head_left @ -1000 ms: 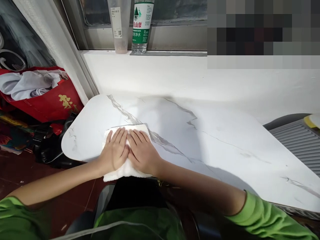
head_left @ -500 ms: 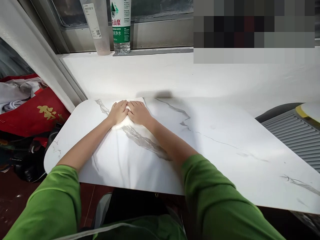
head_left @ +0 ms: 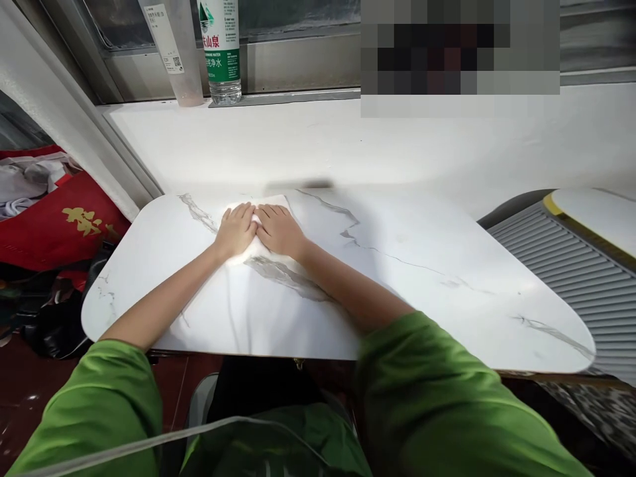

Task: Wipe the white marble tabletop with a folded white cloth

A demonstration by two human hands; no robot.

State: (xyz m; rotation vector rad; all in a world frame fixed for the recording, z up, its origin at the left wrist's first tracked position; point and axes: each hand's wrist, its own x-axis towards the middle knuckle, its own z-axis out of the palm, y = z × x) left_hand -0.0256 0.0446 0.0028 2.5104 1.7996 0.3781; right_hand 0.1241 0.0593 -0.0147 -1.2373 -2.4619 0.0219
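Note:
A thin white cloth or paper sheet (head_left: 257,249) lies on the white marble-patterned table (head_left: 422,291), toward its back edge. On top of it rests my left hand (head_left: 236,230), palm down with the fingers stretched forward. Right beside it, my right hand (head_left: 279,230) also lies flat on the sheet, its thumb side touching or nearly touching the left hand. The hands cover most of the sheet. Its edges show behind the fingers and in front of the palms.
A clear plastic cup (head_left: 185,66) and a labelled water bottle (head_left: 223,59) stand on the window ledge. A red bag (head_left: 54,218) sits at the left. To the right, a grey ribbed surface (head_left: 561,258) adjoins the table. A white wall (head_left: 298,146) rises behind.
The view has shifted, bringing the table's right end into sight. Both hands stay flat on the white sheet, close together, with little visible movement over the table.

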